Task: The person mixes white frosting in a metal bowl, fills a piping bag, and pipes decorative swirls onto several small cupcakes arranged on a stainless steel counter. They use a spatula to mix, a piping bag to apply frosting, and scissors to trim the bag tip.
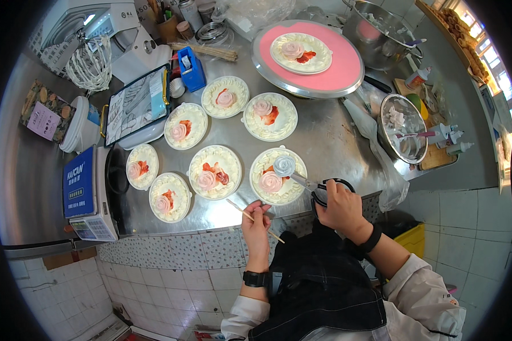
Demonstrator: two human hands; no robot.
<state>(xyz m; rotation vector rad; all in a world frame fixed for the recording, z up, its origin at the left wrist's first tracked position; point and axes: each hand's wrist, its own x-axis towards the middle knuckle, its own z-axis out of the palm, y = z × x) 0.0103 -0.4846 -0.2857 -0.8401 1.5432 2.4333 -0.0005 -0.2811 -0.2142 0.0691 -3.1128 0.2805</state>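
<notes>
My right hand (341, 209) grips a pair of scissors (305, 183) by its black handles. At the blade end sits a pale blue-grey cream rose (284, 165), over a small round white cake (293, 191) at the table's front. On that cake lie a pink cream rose (270, 182) and some red topping, partly covered by the blue one. Whether the blue rose touches the cake, I cannot tell. Between the fingers of my left hand (257, 223) is a thin wooden stick (247, 215). Those fingertips are at the near rim of the same cake.
Several similar cakes with pink roses (215, 172) stand to the left. Another cake (301, 54) rests on a pink-topped turntable (347, 62). A piping bag (365, 128) and a metal bowl (418, 154) lie right. A scale (94, 219) and tablet (136, 108) stand left.
</notes>
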